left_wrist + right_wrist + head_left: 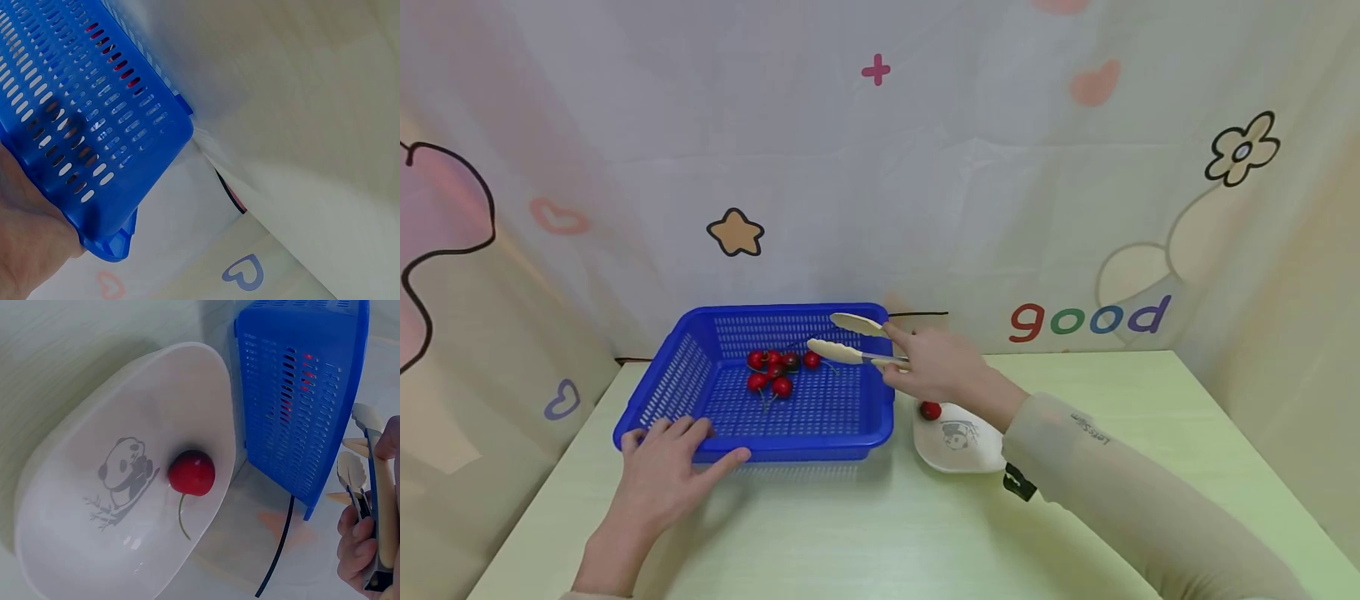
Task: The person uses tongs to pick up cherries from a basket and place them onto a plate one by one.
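One cherry (pixel 931 411) in bowl (pixel 958 460), several in basket (pixel 827 408); right grip (pixel 942 362) curled round tongs (pixel 841 352), left grip (pixel 662 475) holding rim (pixel 805 443).

The word "good" (pixel 1092 319) spans the backdrop (pixel 970 217) at right, a plus sign (pixel 876 70) upper centre; "Let's Slim" (pixel 1091 429) marks the lower-right sleeve (pixel 1120 492).

Basket (pixel 797 443) sat toward back left corner of worktop (pixel 835 533), curtain (pixel 850 167) behind it. Cherries (pixel 782 387) lay on the basket floor, toward its back edge. Dish (pixel 938 452) stood just right of the basket, one cherry (pixel 930 410) in it near left rim. Left hand (pixel 664 473) was at the basket's front left corner; right hand (pixel 940 362) held tongs (pixel 838 352) over its right rim.
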### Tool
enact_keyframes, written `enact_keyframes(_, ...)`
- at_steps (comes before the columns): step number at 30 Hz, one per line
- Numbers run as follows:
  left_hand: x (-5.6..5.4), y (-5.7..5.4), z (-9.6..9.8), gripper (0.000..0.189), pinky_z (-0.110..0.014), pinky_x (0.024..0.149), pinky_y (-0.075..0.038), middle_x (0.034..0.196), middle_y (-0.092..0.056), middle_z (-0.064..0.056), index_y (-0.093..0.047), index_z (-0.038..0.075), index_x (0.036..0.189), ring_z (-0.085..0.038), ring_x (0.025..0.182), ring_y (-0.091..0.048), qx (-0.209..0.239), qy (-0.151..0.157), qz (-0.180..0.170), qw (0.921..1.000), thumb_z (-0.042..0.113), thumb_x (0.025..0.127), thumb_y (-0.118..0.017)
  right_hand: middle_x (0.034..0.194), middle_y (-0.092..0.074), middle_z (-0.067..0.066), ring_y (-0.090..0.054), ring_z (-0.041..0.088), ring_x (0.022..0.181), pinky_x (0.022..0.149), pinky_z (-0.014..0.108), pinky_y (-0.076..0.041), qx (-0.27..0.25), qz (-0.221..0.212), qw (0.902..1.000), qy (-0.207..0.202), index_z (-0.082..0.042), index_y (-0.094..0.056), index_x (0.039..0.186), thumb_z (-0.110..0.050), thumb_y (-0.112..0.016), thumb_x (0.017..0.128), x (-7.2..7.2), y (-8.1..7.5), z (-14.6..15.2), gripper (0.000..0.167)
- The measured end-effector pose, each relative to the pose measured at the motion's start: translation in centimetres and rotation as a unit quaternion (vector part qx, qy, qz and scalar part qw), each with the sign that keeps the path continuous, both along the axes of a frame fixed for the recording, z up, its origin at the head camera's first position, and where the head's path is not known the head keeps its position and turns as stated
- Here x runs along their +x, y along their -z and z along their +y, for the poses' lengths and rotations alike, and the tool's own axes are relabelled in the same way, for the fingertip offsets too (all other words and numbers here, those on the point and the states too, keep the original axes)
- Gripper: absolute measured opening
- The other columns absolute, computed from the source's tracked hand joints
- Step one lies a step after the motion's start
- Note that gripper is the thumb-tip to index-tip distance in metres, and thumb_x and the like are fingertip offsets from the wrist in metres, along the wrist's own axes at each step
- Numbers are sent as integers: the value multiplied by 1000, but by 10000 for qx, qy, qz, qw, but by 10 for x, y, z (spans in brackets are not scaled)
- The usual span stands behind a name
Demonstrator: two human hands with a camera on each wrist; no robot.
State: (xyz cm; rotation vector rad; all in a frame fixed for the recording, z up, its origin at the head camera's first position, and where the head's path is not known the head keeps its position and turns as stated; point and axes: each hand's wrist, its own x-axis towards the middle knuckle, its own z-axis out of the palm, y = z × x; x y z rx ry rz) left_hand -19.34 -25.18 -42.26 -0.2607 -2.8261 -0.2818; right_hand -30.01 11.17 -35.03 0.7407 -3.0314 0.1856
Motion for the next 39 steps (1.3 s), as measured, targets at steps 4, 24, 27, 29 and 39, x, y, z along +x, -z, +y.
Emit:
enact_keyframes(4, 1, 0, -1, 76, -72, 89, -26, 124, -65, -23, -71, 6, 117, -51, 117, -52, 32, -26, -80, 10000, 75, 90, -58, 78, -55, 1, -54, 17, 65, 47, 28, -37, 91, 40, 9999, -40, -15, -40, 159, -50, -49, 97, -4, -2, -11, 72)
enact_keyframes(24, -2, 0, -1, 77, -71, 90, -24, 127, -66, -24, -71, 4, 119, -51, 119, -52, 105, 4, -73, 9999, 74, 90, -59, 115, -70, 13, -63, 20, 77, 51, 30, -46, 1171, 460, 9918, -208, -13, -43, 157, -50, -50, 98, -15, -3, -53, 70)
enact_keyframes(27, -3, 0, 0, 77, -72, 90, -24, 126, -66, -24, -71, 4, 119, -50, 118, -53, 100, 17, -65, 9999, 74, 90, -59, 112, -71, 11, -63, 19, 76, 54, 31, -50, 1256, 467, 9909, -148, -12, -43, 157, -50, -51, 98, -17, -2, -56, 70)
enact_keyframes(29, -3, 0, 0, 77, -72, 90, -24, 125, -66, -24, -71, 4, 119, -49, 117, -53, 92, 23, -54, 9999, 74, 90, -59, 93, -70, 6, -59, 16, 66, 50, 29, -47, 1279, 390, 9910, -91, -12, -43, 157, -49, -52, 98, -18, -1, -59, 69)
enact_keyframes(39, -2, 1, 0, 77, -70, 89, -25, 125, -66, -23, -71, 4, 118, -49, 116, -54, 27, -15, -69, 10000, 75, 90, -58, 116, -72, 8, -68, 19, 84, 64, 33, -57, 1689, 385, 9848, -149, -10, -50, 152, -49, -57, 99, -19, 6, -78, 67)
